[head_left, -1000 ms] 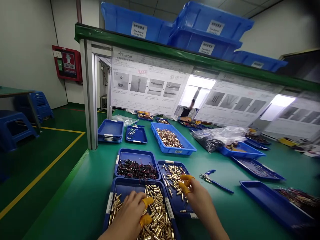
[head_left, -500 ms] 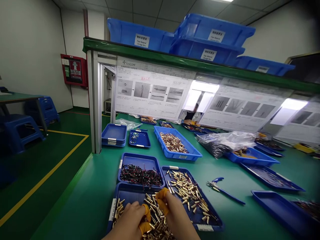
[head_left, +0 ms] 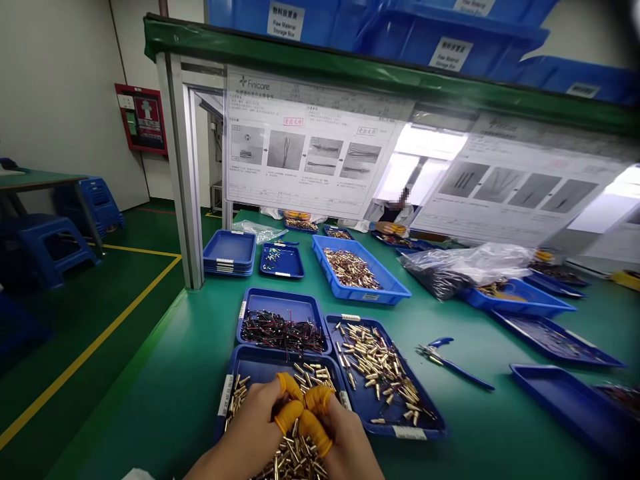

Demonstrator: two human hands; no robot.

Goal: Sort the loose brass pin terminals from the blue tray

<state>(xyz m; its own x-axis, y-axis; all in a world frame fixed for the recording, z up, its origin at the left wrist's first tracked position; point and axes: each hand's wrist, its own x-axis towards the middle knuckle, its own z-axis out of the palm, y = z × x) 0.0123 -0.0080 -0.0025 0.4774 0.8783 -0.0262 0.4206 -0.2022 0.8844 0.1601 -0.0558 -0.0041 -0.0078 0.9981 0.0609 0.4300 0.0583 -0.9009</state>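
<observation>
My left hand [head_left: 267, 413] and my right hand [head_left: 327, 417] meet fingertip to fingertip, both wearing yellow finger cots. They are over a blue tray [head_left: 239, 363] of loose brass tubes [head_left: 295, 460]. Thumb and fingers are pinched on each side, and whatever they hold is hidden between them. Just right of my hands, another blue tray [head_left: 357, 417] carries brass pieces [head_left: 373, 360], some with dark wires. Behind them lies a tray [head_left: 280, 300] of thin black and red wires [head_left: 283, 332] with small light tips.
Blue-handled pliers [head_left: 455, 363] lie right of the trays. Farther back stand a deeper blue bin [head_left: 367, 297] of brass pieces, stacked trays [head_left: 229, 250] and a plastic bag [head_left: 465, 267]. Instruction sheets [head_left: 305, 140] hang from the shelf [head_left: 350, 57]. A co-worker's hand [head_left: 393, 228] shows across the bench.
My hands were apart over the tray and have come together, fingertips touching. My right hand has drawn down and left from the tray's far part. The camera view has tipped lower.
</observation>
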